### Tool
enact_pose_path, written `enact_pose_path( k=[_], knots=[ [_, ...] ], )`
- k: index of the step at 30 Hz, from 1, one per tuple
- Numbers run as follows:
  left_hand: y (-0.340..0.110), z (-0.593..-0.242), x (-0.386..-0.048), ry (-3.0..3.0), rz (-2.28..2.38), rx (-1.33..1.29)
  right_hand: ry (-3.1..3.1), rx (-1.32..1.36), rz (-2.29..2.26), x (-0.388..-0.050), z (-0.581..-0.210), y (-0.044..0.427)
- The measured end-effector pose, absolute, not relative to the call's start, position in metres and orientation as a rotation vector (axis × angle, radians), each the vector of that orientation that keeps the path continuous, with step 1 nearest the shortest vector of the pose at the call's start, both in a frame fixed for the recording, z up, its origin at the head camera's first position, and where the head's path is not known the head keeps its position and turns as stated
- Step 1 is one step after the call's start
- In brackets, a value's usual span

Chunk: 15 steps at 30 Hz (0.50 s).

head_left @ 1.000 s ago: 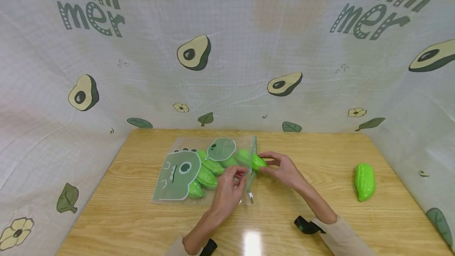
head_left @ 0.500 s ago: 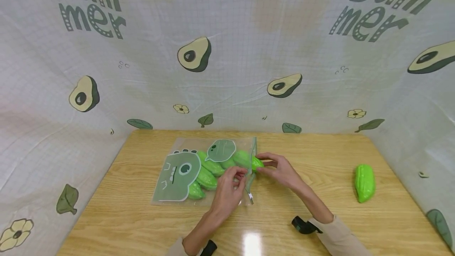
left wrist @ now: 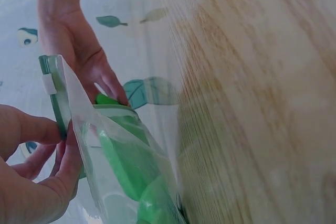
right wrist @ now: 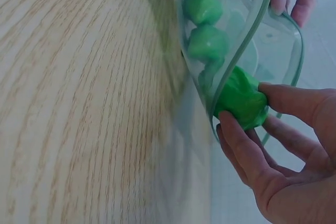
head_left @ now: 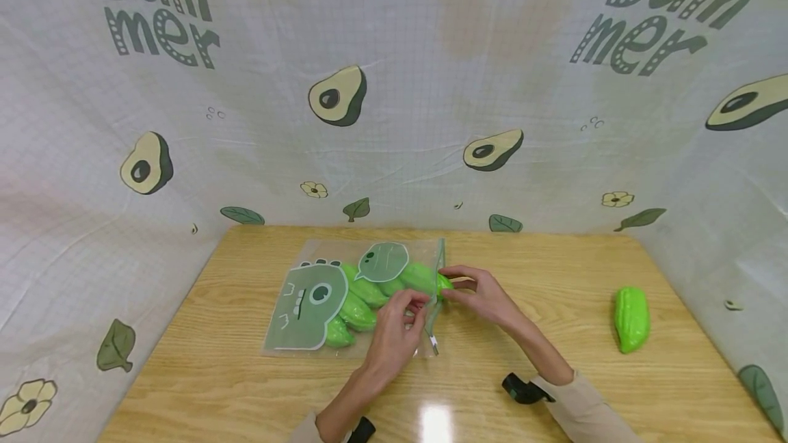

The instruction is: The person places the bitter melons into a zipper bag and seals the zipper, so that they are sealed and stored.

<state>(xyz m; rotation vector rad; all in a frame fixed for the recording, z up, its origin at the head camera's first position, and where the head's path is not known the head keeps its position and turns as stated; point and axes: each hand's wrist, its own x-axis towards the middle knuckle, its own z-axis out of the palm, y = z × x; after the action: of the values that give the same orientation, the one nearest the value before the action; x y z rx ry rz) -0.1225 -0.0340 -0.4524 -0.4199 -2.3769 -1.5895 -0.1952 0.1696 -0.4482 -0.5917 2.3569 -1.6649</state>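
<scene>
A clear zip bag (head_left: pixel 298 323) with a green dinosaur print lies on the table, its mouth to the right. Several bright green ridged fruits (head_left: pixel 358 311) show through its plastic. My left hand (head_left: pixel 396 333) pinches the near part of the bag's rim, holding the mouth apart. At the mouth, the fingers and thumb of my right hand (head_left: pixel 486 296) grip one more green ridged fruit (right wrist: pixel 242 100); most of it is inside the bag, its end sticking out. A white slider (left wrist: pixel 49 84) sits on the zip strip near my left hand.
Another green ridged fruit (head_left: pixel 632 318) lies alone at the right of the wooden table (head_left: pixel 542 258). A pale cloth (head_left: pixel 406 108) with avocado prints hangs behind the table and along both sides.
My right hand has moved slightly left, pushing the green ridged fruit deeper through the bag's mouth. My left hand stays on the rim.
</scene>
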Motion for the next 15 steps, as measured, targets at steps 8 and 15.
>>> enact_pose_path(
  k=[8, 15],
  knots=[
    [-0.0335, -0.4524, -0.1225, -2.373, -1.588, -0.425, 2.350, -0.557, -1.654, -0.1973, -0.4500, 0.1671],
    [-0.0338, -0.4526, -0.1236, -2.370, -1.596, -0.439, 2.366, -0.551, -1.636, -0.1997, -0.4500, 0.1644]
  ],
)
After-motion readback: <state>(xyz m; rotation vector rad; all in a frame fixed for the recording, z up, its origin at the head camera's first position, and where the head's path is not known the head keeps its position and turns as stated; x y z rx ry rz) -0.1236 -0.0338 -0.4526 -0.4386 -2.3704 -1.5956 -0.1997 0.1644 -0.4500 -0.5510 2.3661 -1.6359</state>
